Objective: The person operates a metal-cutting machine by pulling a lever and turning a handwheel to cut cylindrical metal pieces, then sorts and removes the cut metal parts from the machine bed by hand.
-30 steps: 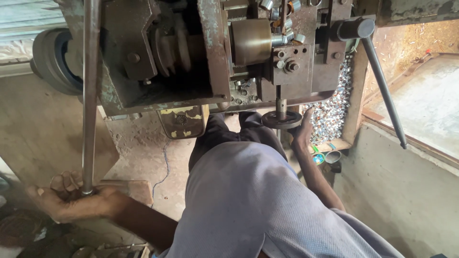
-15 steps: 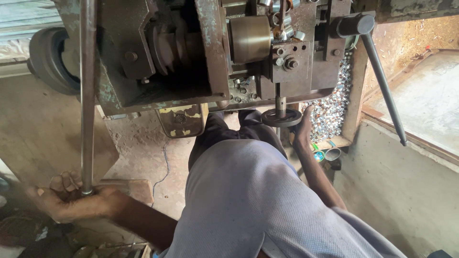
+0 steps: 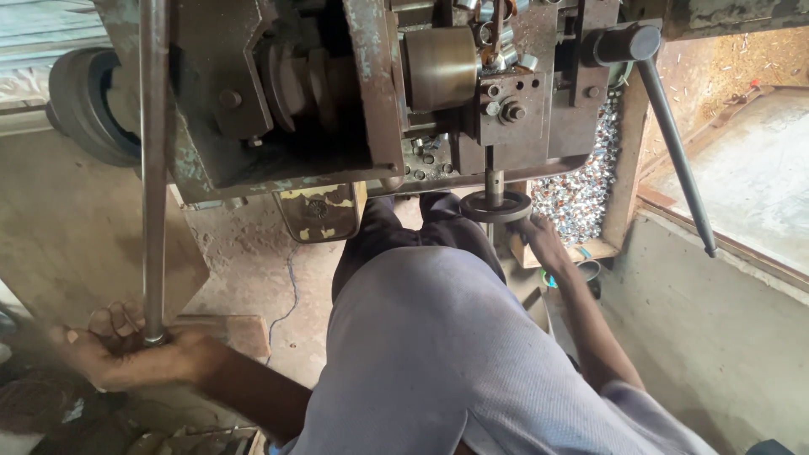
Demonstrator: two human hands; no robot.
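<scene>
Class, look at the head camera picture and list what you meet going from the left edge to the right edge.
Left hand at the foot of the long steel rod → yellow plate → small handwheel → right hand → heap of small metal parts → long lever handle.

My left hand [image 3: 126, 354] is motion-blurred; fingertips unclear, so grip on the long steel rod [image 3: 152, 168] can't be told. Rod top cut off at frame edge above the machine [image 3: 371, 93]. My right hand [image 3: 539, 240] is partly hidden behind the handwheel [image 3: 495, 206] under the machine. Small metal pieces [image 3: 581, 194] right of the handwheel too tiny to identify.
</scene>
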